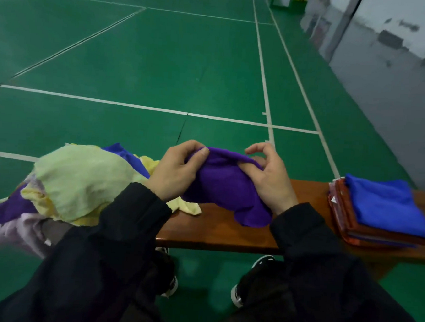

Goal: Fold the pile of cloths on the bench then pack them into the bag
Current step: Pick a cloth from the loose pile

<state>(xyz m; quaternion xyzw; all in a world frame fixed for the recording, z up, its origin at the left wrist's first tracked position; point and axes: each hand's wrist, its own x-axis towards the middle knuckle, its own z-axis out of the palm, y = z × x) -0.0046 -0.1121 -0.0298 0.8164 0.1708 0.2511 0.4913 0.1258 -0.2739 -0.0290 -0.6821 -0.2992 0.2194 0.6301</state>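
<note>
Nearest stood the person's shoes [249, 280] on the green floor [163, 58], beneath black sleeves [117, 229]. A wooden bench [217, 228] ran across in front. Above its middle, both hands held a bunched purple cloth [224, 189]. The left hand [174, 171] gripped its left end, fingers curled, thumb pressed on top. The right hand [270, 175] pinched the top edge between thumb and fingers, with the forefinger arched clear. On the bench's left end lay the unfolded pile [75, 184], pale green uppermost, overhanging the edge. On the right end sat a folded blue cloth [388, 204] atop a flat red bag [347, 219]. White lines [110, 102] crossed the floor beyond.
</note>
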